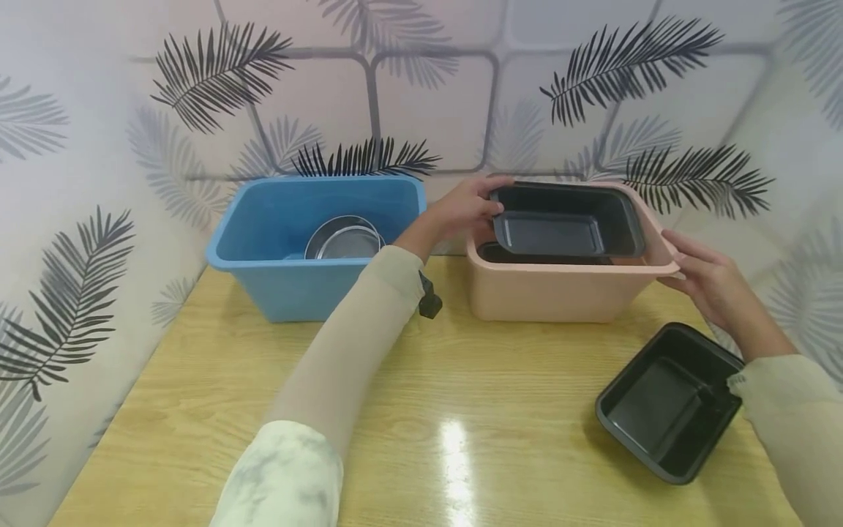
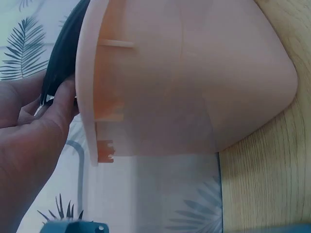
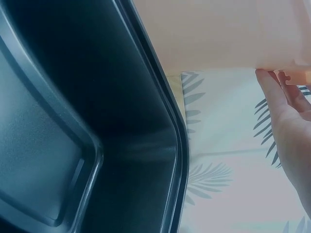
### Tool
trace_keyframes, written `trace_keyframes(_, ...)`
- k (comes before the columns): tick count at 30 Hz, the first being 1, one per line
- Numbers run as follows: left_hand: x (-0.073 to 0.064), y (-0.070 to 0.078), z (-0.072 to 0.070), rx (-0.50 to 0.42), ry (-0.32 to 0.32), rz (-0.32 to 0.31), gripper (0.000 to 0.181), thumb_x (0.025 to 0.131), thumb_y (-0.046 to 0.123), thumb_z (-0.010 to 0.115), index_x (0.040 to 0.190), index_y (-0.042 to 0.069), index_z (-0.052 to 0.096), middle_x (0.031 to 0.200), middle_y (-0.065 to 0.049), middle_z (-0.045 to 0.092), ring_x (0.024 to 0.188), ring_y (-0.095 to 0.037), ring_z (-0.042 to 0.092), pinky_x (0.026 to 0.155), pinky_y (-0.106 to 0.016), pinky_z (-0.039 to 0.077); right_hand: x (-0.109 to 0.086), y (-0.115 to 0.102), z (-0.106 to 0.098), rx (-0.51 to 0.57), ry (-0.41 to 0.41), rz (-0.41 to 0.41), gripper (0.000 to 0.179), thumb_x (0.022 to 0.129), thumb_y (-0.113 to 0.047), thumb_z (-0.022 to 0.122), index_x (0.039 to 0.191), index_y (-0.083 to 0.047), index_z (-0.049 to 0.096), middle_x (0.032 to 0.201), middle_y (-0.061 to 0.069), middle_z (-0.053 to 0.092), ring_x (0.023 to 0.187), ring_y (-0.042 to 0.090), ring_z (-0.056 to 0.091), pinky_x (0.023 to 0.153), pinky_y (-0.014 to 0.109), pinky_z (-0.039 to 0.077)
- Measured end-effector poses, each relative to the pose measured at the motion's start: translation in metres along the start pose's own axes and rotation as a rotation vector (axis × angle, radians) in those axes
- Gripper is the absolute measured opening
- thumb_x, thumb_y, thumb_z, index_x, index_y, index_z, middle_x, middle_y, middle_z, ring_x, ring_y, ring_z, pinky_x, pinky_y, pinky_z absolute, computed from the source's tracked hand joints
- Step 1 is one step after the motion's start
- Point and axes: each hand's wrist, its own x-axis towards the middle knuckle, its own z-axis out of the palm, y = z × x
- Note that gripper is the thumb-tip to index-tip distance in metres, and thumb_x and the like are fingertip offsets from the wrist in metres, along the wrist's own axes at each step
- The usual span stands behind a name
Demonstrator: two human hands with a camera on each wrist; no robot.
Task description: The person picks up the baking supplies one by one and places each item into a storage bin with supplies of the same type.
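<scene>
Dark rectangular pan, smooth, round-cornered, tilted at the mouth of a pink plastic bin, left hand pinching its end, right hand gripping the bin's rim, second dark pan on wood-grained counter.

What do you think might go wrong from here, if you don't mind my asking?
The left hand grips the upper pan at one end only, so its far end might dip.

Below it, another dark item lies in the pink bin; the two could knock together.

The right sleeve overlaps the table pan in the head view, so that arm might nudge it.
</scene>
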Motion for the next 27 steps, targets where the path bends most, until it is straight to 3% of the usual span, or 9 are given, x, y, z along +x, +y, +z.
trace_keyframes(3, 0.005, -0.001, 0.001, 0.051, 0.0, -0.015, 0.06, 0.102, 0.0, 0.051, 0.158, 0.014, 0.035, 0.105, -0.014, 0.06, 0.072, -0.016, 0.053, 0.066, -0.025, 0.049, 0.0, 0.0, 0.001, -0.013, 0.013, 0.003, 0.061, 0.106, -0.009, 0.047, 0.16, -0.006, 0.02, 0.17, 0.005, 0.012, 0.119, -0.003, 0.058, 0.087, 0.019, 0.058)
trace_keyframes(5, 0.008, -0.002, 0.002, 0.084, 0.009, -0.031, 0.059, 0.102, 0.002, 0.052, 0.157, 0.015, 0.037, 0.081, -0.006, 0.054, 0.059, -0.012, 0.043, 0.059, -0.025, 0.044, 0.0, 0.001, 0.001, -0.017, 0.022, 0.01, 0.061, 0.106, -0.01, 0.048, 0.161, -0.007, 0.02, 0.17, 0.004, 0.012, 0.118, -0.004, 0.058, 0.087, 0.019, 0.058)
trace_keyframes(7, 0.011, -0.002, 0.004, 0.128, 0.02, -0.038, 0.057, 0.102, 0.003, 0.053, 0.156, 0.014, 0.039, 0.071, -0.005, 0.046, 0.052, -0.012, 0.033, 0.054, -0.026, 0.038, 0.0, 0.001, 0.001, -0.017, 0.029, 0.012, 0.062, 0.106, -0.01, 0.05, 0.161, -0.007, 0.02, 0.17, 0.004, 0.013, 0.118, -0.004, 0.059, 0.087, 0.019, 0.058)
trace_keyframes(11, 0.017, -0.003, 0.008, 0.133, 0.017, -0.061, 0.057, 0.102, -0.001, 0.051, 0.156, 0.009, 0.038, 0.103, -0.018, 0.063, 0.06, -0.013, 0.046, 0.058, -0.023, 0.043, 0.0, 0.001, 0.002, -0.026, 0.031, 0.012, 0.062, 0.106, -0.011, 0.05, 0.16, -0.007, 0.022, 0.17, 0.004, 0.016, 0.118, -0.003, 0.059, 0.086, 0.019, 0.058)
trace_keyframes(15, 0.021, -0.002, 0.012, 0.108, 0.008, -0.088, 0.059, 0.1, -0.006, 0.051, 0.156, 0.005, 0.036, 0.139, -0.024, 0.056, 0.093, -0.024, 0.063, 0.075, -0.024, 0.054, 0.001, 0.0, 0.003, -0.007, 0.026, 0.004, 0.06, 0.106, -0.009, 0.049, 0.16, -0.006, 0.023, 0.169, 0.004, 0.018, 0.118, -0.002, 0.06, 0.086, 0.019, 0.058)
trace_keyframes(17, 0.024, -0.003, 0.013, 0.1, 0.011, -0.089, 0.058, 0.099, -0.007, 0.052, 0.155, 0.004, 0.038, 0.144, -0.023, 0.054, 0.114, -0.029, 0.062, 0.09, -0.027, 0.056, 0.0, 0.0, 0.003, 0.011, 0.023, -0.001, 0.059, 0.106, -0.008, 0.049, 0.16, -0.006, 0.023, 0.169, 0.004, 0.018, 0.119, -0.001, 0.06, 0.086, 0.02, 0.059)
trace_keyframes(20, 0.027, -0.004, 0.017, 0.024, 0.003, -0.102, 0.058, 0.098, -0.011, 0.051, 0.153, 0.003, 0.041, 0.146, -0.025, 0.052, 0.13, -0.036, 0.056, 0.103, -0.038, 0.054, 0.0, 0.001, 0.002, 0.039, 0.017, -0.015, 0.058, 0.106, -0.006, 0.047, 0.159, -0.005, 0.024, 0.168, 0.002, 0.022, 0.119, 0.0, 0.06, 0.086, 0.021, 0.059)
trace_keyframes(24, 0.029, -0.006, 0.021, -0.107, -0.015, -0.133, 0.057, 0.097, -0.016, 0.047, 0.152, -0.001, 0.04, 0.147, -0.029, 0.048, 0.134, -0.042, 0.051, 0.108, -0.048, 0.05, 0.0, 0.002, 0.004, 0.049, 0.021, -0.028, 0.057, 0.106, -0.005, 0.048, 0.159, -0.005, 0.026, 0.167, 0.001, 0.027, 0.119, 0.001, 0.06, 0.086, 0.022, 0.059)
trace_keyframes(27, 0.031, -0.007, 0.023, -0.066, -0.018, -0.131, 0.055, 0.098, -0.015, 0.048, 0.151, -0.004, 0.04, 0.146, -0.03, 0.048, 0.133, -0.042, 0.052, 0.107, -0.046, 0.05, 0.0, 0.003, 0.004, 0.024, 0.029, -0.028, 0.058, 0.106, -0.007, 0.049, 0.159, -0.006, 0.027, 0.168, 0.002, 0.024, 0.121, 0.001, 0.059, 0.086, 0.021, 0.059)
